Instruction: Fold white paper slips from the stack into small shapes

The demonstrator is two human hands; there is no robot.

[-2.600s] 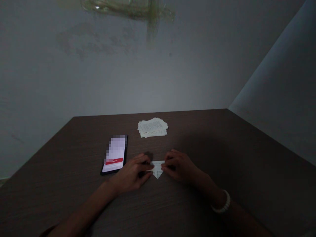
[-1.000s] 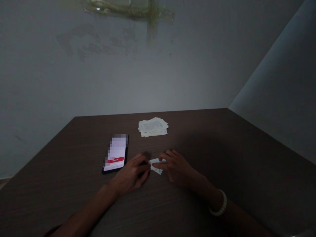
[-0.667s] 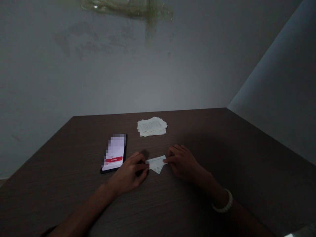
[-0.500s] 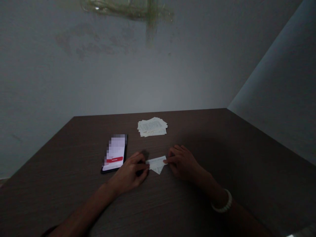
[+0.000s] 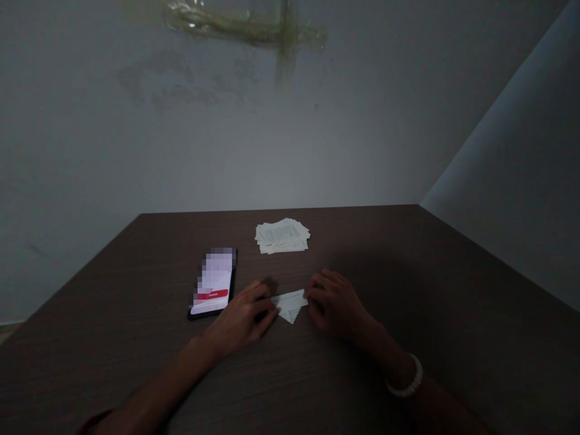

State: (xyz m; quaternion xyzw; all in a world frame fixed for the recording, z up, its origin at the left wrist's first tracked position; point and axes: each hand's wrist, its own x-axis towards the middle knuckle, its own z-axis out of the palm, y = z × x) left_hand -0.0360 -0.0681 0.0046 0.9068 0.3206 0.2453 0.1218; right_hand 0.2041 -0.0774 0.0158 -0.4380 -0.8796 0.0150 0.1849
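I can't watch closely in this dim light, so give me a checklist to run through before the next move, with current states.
1. Left hand on the small folded white printed paper: ok, fingers at its left end.
2. Right hand on it: ok, fingers at its right end.
3. Folds pressed flat: cannot tell, too small and dim.
4. Loose pile of white printed sheets apart from both hands: ok, lies beyond them.
5. Black phone with lit screen untouched: cannot tell, the left hand overlaps its near corner in view.

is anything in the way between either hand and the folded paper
Nothing visible: the left hand and the right hand touch opposite ends of the folded paper. The phone lies to the left, the paper pile beyond.
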